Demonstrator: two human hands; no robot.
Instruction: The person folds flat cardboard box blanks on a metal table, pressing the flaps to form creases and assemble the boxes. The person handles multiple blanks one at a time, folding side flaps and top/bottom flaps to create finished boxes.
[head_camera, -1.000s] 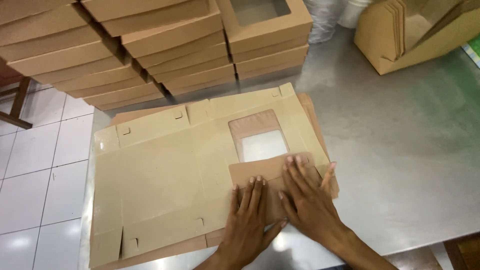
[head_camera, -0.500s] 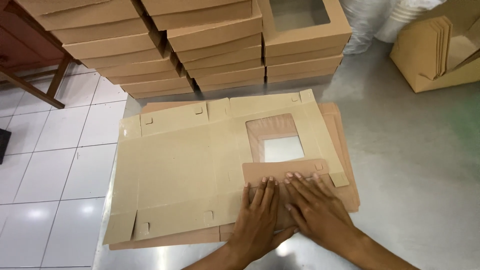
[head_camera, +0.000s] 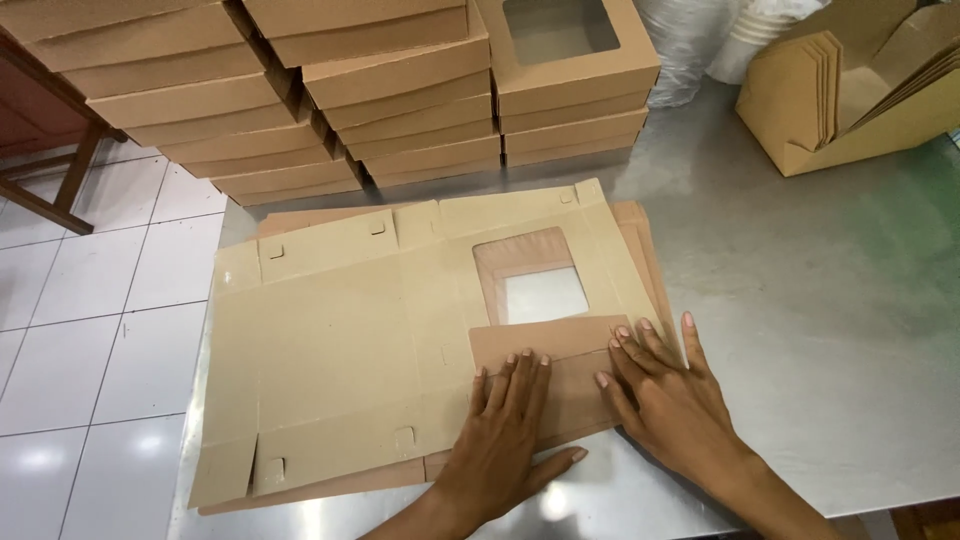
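Observation:
A flat, unfolded brown cardboard box blank (head_camera: 350, 340) with a clear window panel (head_camera: 545, 292) lies on a steel table, on top of more flat blanks. Its near flap (head_camera: 560, 345) is folded over toward the window. My left hand (head_camera: 510, 435) lies palm down on that flap with fingers spread. My right hand (head_camera: 670, 395) presses the flap's right end, fingers apart, beside the blank's right edge. Neither hand grips anything.
Stacks of finished windowed boxes (head_camera: 570, 80) and closed boxes (head_camera: 300, 90) stand along the table's far side. An open carton holding folded blanks (head_camera: 850, 90) sits at the far right. The steel table (head_camera: 820, 300) ends at left over a white tiled floor (head_camera: 90, 330).
The view has shifted, so the blank sits more centred. Both hands stay flat on the folded flap, spreading slightly apart along it.

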